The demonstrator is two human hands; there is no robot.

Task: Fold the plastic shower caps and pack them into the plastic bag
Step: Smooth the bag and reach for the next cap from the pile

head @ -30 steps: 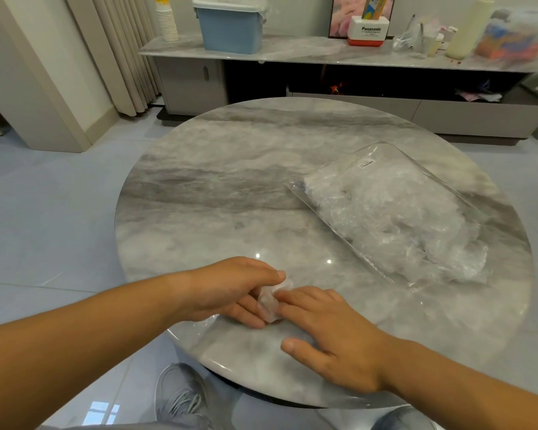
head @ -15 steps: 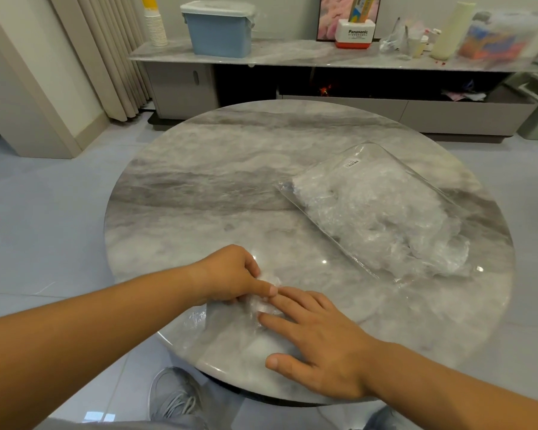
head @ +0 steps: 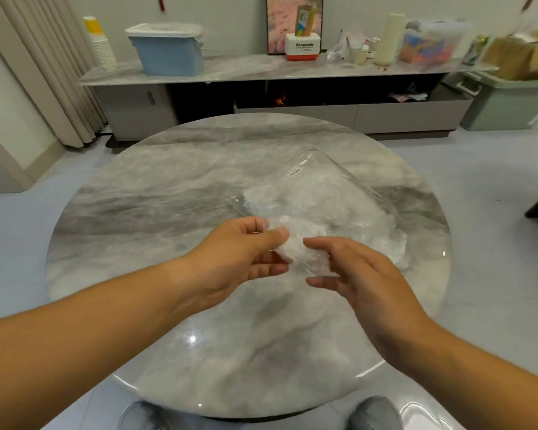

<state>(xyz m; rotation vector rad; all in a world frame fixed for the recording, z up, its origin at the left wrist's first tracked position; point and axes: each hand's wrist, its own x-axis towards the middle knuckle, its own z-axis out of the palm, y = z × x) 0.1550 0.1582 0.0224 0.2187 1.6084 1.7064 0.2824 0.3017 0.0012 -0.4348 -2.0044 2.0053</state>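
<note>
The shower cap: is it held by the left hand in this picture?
Yes, the left hand pinches the shower cap between its thumb and fingers.

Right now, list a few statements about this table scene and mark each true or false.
1. The left hand pinches a folded translucent plastic shower cap. True.
2. The right hand is a clenched fist. False: its fingers are open and relaxed.
3. The clear plastic bag of crumpled caps lies on the round grey marble table. True.
4. The blue lidded plastic tub stands on that table. False: the tub stands on the long sideboard behind.
</note>
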